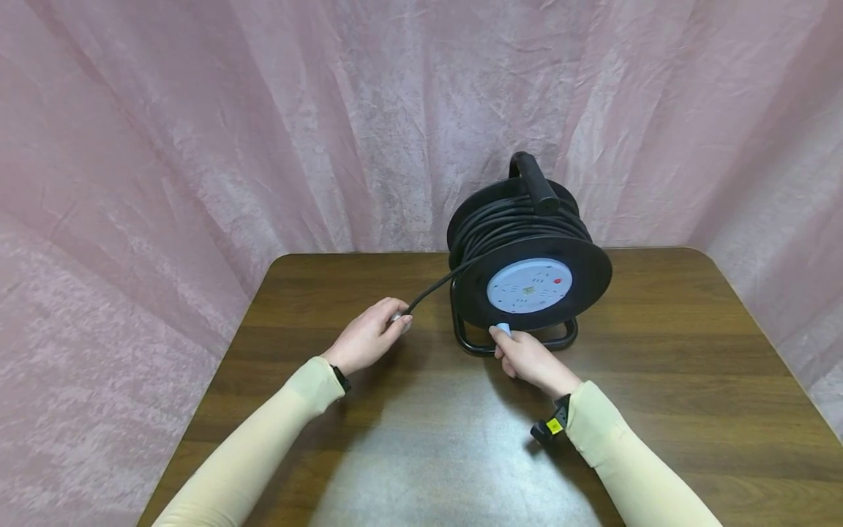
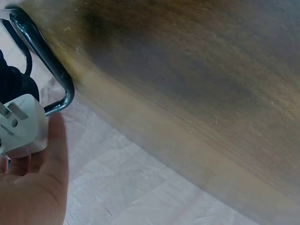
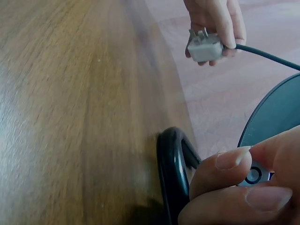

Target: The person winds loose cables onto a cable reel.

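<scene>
A black cable reel (image 1: 593,271) stands on the table in the head view, with a pale blue socket panel (image 1: 514,282) on its front disc. My right hand (image 1: 530,360) grips the reel's light crank knob (image 1: 503,329) low on that disc; in the right wrist view thumb and fingers curl round the knob (image 3: 253,175). To the left, my left hand (image 1: 365,335) holds the white plug (image 3: 206,49) at the cable's end, its pins bare in both wrist views. From the plug, the black cable (image 1: 435,285) runs up to the coils on the drum.
The reel rests on a black tubular stand (image 1: 474,350) and has a black carrying handle (image 1: 541,192) on top. Beneath is a brown wooden table (image 1: 691,366). A pink curtain (image 1: 369,132) hangs behind the table's far edge.
</scene>
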Demonstrator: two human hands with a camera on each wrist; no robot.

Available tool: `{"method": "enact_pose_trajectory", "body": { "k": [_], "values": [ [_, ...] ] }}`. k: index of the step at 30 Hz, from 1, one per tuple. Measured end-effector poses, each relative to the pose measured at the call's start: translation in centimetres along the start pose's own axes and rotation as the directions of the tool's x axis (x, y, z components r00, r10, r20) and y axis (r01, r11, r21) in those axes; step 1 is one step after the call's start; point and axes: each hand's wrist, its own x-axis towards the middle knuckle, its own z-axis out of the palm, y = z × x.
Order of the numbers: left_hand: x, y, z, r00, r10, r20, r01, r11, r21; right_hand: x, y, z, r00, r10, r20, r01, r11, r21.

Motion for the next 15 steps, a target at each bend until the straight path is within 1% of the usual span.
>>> {"method": "enact_pose_trajectory", "body": {
  "k": [8, 15],
  "values": [
    [0.2, -0.1, 0.1, 0.998, 0.064, -0.014, -0.065, 0.997, -0.029, 0.2, -0.7, 0.5, 0.999, 0.032, 0.021, -0.033, 0.999, 0.017],
    [0.4, 0.2, 0.0, 0.996, 0.089, -0.022, -0.09, 0.993, -0.079, 0.2, -1.3, 0.8, 0.999, 0.009, 0.04, -0.011, 0.999, 0.053]
  ]
}}
